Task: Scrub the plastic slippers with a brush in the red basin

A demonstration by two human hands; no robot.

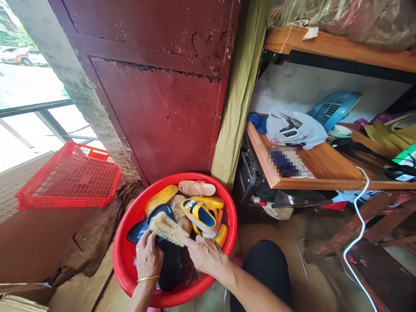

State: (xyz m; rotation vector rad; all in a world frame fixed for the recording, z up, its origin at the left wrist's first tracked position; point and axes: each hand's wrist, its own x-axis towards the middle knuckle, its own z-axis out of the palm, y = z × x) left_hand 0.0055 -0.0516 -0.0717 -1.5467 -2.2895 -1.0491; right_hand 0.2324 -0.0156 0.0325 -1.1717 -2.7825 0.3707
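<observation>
A red basin [231,203] holds several slippers and shoes, with some water among them. My right hand [205,255] is closed round the end of a brush [167,227] with pale bristles. Those bristles lie across a dark blue slipper [160,211]. On the basin's left side, my left hand [148,256], wearing a ring and a bracelet, grips the dark footwear near the brush; its fingertips are partly hidden. Behind the brush are a yellow and blue shoe [199,215], a yellow sole [162,197] and a pinkish slipper [197,188].
Behind the basin stands a dark red door [162,112]. A red crate [71,177] is at the left, above a brown cloth [92,238]. At right, a wooden shelf [331,164] holds a plastic bag and a blue fan [334,108]; a white cable [355,221] hangs down.
</observation>
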